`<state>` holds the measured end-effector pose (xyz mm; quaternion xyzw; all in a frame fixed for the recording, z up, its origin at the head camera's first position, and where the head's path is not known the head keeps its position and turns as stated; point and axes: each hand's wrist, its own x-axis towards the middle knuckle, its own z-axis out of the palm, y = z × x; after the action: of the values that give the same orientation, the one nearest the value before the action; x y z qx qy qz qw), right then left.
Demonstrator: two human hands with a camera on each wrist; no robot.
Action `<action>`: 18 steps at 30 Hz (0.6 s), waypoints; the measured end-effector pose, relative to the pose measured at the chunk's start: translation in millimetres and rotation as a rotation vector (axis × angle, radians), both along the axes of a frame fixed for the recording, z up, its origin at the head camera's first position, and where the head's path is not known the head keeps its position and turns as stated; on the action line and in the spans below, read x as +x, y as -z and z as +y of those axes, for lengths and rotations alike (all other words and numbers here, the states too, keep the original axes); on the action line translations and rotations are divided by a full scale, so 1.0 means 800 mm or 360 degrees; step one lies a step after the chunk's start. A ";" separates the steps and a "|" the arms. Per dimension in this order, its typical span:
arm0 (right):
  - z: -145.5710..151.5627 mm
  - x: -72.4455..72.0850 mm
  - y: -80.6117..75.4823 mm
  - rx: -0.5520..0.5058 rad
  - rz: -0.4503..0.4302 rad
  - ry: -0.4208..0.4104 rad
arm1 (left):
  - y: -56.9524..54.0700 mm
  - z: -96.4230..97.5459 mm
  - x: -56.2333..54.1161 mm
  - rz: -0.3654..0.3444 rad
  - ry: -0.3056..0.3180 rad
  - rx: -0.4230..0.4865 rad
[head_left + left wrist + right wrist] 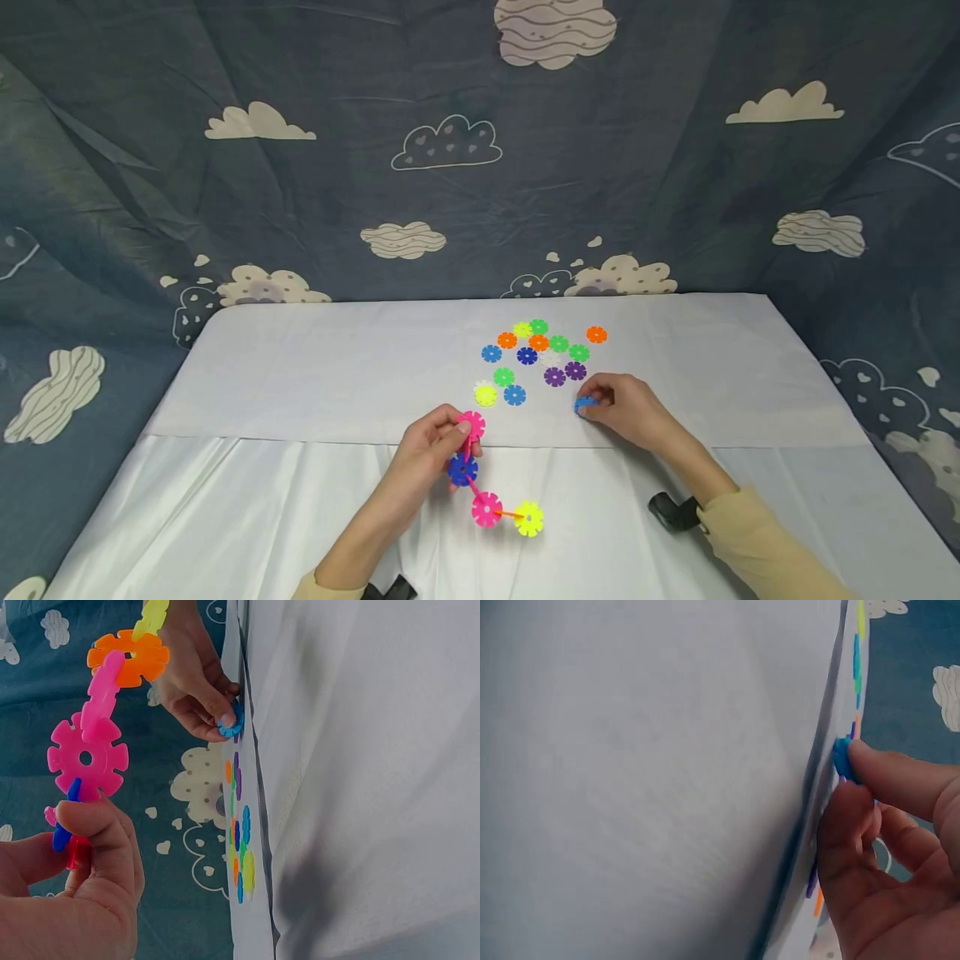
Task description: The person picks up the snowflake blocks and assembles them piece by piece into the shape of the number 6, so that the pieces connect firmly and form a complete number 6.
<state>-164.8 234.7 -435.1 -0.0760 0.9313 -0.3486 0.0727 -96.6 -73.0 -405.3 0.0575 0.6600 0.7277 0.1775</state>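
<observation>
My left hand (426,454) pinches one end of a chain of slotted plastic snowflake discs. A pink disc (474,423) stands at its fingers, followed by a dark blue disc (462,470), more pink ones and an orange disc (133,658). At the chain's far end, hanging toward the lower right in the head view, is a yellow disc (529,518). Low over the table, my right hand (628,408) grips a light blue disc (583,404) between thumb and fingertips; the fingers cover part of it.
Loose discs in several colours lie spread beyond the hands, among them a purple disc (555,377), a yellow-green disc (485,395) and an orange disc (596,335). They lie on a white-covered table (300,375). A dark cloud-print cloth (337,192) hangs behind it.
</observation>
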 end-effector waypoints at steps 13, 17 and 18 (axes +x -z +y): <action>-0.039 0.058 -0.039 -0.0599 0.0129 0.0156 | 0.005 -0.001 -0.001 -0.0070 0.0009 -0.0001; -0.057 0.075 -0.055 -0.0773 0.0179 0.0109 | 0.006 -0.002 -0.002 -0.0059 0.0010 -0.0039; -0.060 0.080 -0.058 -0.0794 0.0184 0.0104 | 0.005 -0.001 -0.002 -0.0062 0.0010 -0.0048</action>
<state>-101.2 186.4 -388.4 -0.0813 0.8212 -0.5647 -0.0129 -97.9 -74.0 -409.6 0.0428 0.6671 0.7181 0.1934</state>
